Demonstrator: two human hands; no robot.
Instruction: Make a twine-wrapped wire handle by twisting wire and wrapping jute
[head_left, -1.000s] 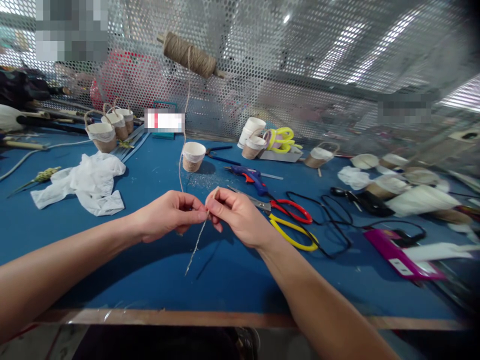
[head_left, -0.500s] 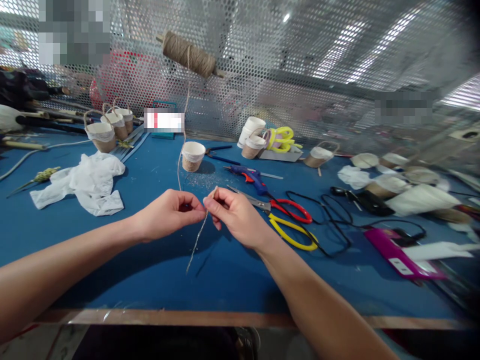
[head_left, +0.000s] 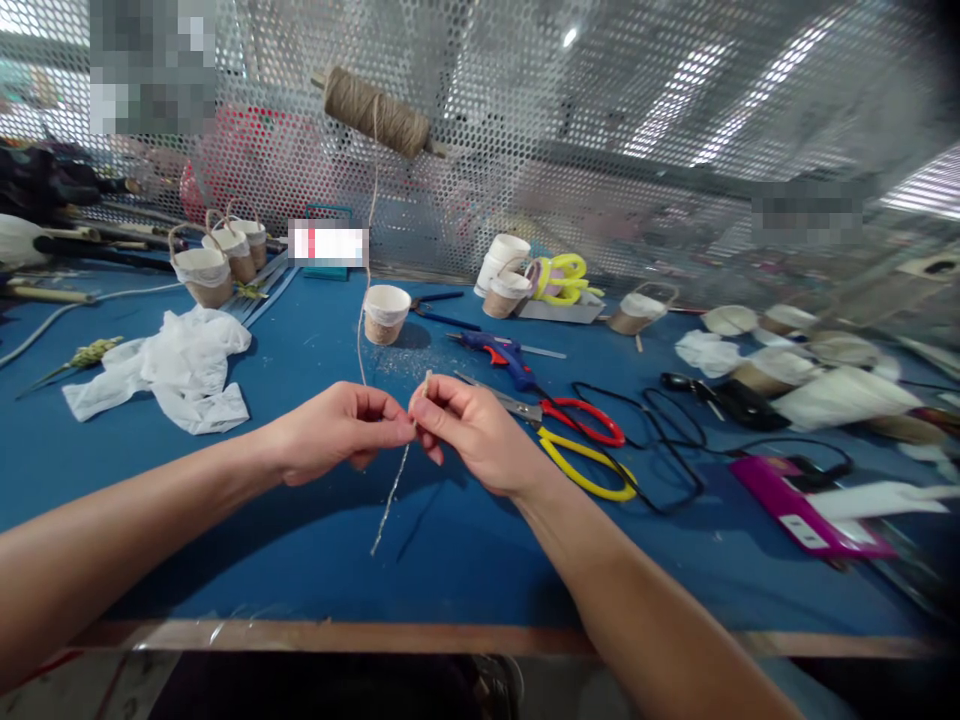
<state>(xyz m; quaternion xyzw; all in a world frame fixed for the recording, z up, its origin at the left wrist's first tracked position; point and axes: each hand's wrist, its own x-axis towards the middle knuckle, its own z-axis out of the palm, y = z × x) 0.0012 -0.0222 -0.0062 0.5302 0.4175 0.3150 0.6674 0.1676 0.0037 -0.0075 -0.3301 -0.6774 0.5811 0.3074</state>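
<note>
A spool of brown twine hangs at the mesh, and its loose strand runs down to my left hand. That hand is closed in a pinch on the twine, thumb against forefinger. My right hand touches it at the fingertips, pinched round a thin, silvery, wire-like strand. The strand's lower part dangles below the fingers, and a pale beige end sticks up above the right thumb. How twine and strand meet is hidden by my fingers. Just beyond stands a small white-lined paper cup.
Scissors with red and yellow handles lie right of my right hand, near a blue glue gun and black cable. Pliers rest behind the cup. Crumpled white fabric lies left; small handled baskets stand behind it.
Both hands stay together in nearly the same place. The left fingers have shifted slightly right, closer to the right fingertips, and the dangling strand has swung a little.
</note>
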